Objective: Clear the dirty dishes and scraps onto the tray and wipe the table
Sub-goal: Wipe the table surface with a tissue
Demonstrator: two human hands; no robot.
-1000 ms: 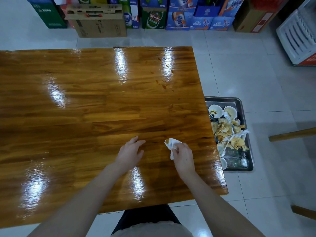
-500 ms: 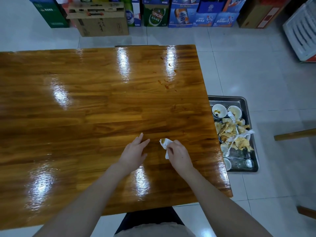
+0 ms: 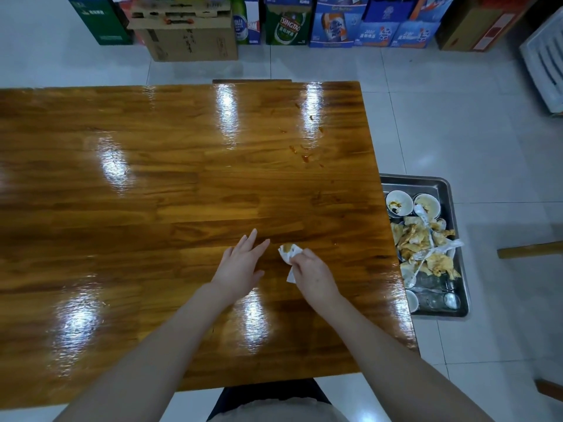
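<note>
On wooden table (image 3: 152,208), right hand (image 3: 313,275) gripping stained tissue (image 3: 288,252), left hand (image 3: 240,264) fingers spread, Tsingtao box (image 3: 286,25) beyond

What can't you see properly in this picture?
All in the head view:
1. Most of the tissue is hidden inside the right hand; only a stained tip and one corner show.
2. The left side of the tray is hidden behind the edge of the table.
3. The drink cartons are cut off by the top edge.
4. The glasses in the tray are too small to count.

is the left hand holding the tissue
No, the right hand grips the tissue, while the left hand is open with straight fingers.
</note>
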